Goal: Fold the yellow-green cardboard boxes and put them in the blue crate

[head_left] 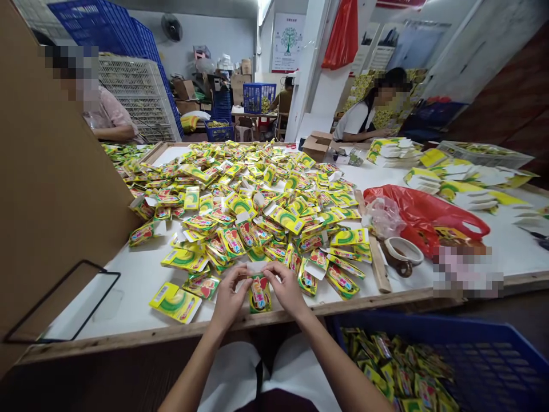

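Observation:
My left hand (pixel 227 298) and my right hand (pixel 286 290) pinch the top corners of one small yellow-green packet (pixel 259 294) with a white flap. They hold it upright just above the near edge of the white table (pixel 128 286). Right behind it spreads a big heap of the same packets (pixel 253 200). A single packet with its card (pixel 175 302) lies flat to the left of my left hand.
A blue crate (pixel 493 366) with several packets sits below the table on my right. A red plastic bag (pixel 422 214), a tape roll (pixel 403 250) and a wooden strip (pixel 377 263) lie to the right. A brown cardboard wall (pixel 51 189) stands on the left. Other people sit at the far side.

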`<action>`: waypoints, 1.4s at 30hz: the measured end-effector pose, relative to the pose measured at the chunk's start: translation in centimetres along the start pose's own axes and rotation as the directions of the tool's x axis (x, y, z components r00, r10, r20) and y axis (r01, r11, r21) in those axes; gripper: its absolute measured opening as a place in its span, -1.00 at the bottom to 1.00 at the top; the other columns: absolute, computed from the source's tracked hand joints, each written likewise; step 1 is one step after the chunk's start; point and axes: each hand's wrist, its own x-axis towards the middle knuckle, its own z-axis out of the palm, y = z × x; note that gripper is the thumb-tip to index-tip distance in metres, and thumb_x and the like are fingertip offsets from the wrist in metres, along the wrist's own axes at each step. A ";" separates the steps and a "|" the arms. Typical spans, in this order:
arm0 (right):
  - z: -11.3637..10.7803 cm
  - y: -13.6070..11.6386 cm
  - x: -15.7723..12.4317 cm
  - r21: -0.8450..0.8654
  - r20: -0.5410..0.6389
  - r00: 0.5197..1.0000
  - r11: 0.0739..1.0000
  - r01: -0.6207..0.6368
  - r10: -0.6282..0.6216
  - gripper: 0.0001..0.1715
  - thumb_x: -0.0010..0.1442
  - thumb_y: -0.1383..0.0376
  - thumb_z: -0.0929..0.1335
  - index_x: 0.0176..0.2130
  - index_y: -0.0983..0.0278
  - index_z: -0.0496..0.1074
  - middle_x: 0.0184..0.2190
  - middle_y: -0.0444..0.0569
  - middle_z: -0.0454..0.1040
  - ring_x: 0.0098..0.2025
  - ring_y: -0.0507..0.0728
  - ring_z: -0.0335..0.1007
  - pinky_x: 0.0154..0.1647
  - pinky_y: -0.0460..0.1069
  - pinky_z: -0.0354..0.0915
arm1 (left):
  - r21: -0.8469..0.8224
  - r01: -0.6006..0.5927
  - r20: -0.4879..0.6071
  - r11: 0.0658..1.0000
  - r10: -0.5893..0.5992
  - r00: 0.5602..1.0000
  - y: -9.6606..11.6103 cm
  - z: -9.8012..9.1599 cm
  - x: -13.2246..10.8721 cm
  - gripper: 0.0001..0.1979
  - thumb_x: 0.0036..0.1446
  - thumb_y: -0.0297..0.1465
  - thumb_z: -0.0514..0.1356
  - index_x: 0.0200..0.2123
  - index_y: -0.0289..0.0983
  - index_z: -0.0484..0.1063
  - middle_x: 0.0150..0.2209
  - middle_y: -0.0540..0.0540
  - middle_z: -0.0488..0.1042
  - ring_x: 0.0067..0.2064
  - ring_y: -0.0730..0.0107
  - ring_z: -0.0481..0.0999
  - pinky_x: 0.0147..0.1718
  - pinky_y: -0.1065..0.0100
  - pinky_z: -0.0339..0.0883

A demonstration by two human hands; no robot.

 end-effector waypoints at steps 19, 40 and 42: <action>0.2 -1.1 0.5 -0.002 0.014 0.999 0.999 -0.050 0.050 -0.82 0.17 0.24 0.32 -0.36 0.28 0.47 -0.43 -0.07 0.52 -0.38 0.08 0.43 -0.31 -0.04 0.34 | 0.042 0.079 -0.089 0.996 -0.075 0.993 1.3 1.3 0.2 -0.83 0.09 -0.32 0.17 -0.32 -0.29 0.47 -0.35 -0.08 0.52 -0.30 0.34 0.50 -0.28 0.36 0.37; -17.9 -4.5 -7.9 -0.631 -0.276 0.959 0.742 -0.227 0.058 -0.74 0.07 0.06 0.33 -0.42 0.17 0.47 -0.32 0.06 0.51 -0.24 0.29 0.40 -0.17 0.14 0.30 | 0.628 0.064 -0.370 0.775 0.225 0.901 1.8 -1.7 6.8 -0.41 -0.05 -0.29 0.28 0.05 -0.31 0.19 -0.28 -0.16 0.39 -0.16 0.06 0.38 -0.12 0.05 0.22; -16.7 -4.2 -8.2 -0.569 -0.259 0.959 0.784 -0.248 0.114 -0.73 0.11 0.07 0.31 -0.39 0.19 0.46 -0.34 0.05 0.52 -0.30 0.25 0.42 -0.25 0.09 0.34 | 0.602 0.099 -0.355 0.792 0.155 0.922 1.9 -1.3 7.5 -0.40 -0.04 -0.34 0.26 0.07 -0.30 0.17 -0.35 -0.12 0.39 -0.25 0.10 0.41 -0.19 0.07 0.26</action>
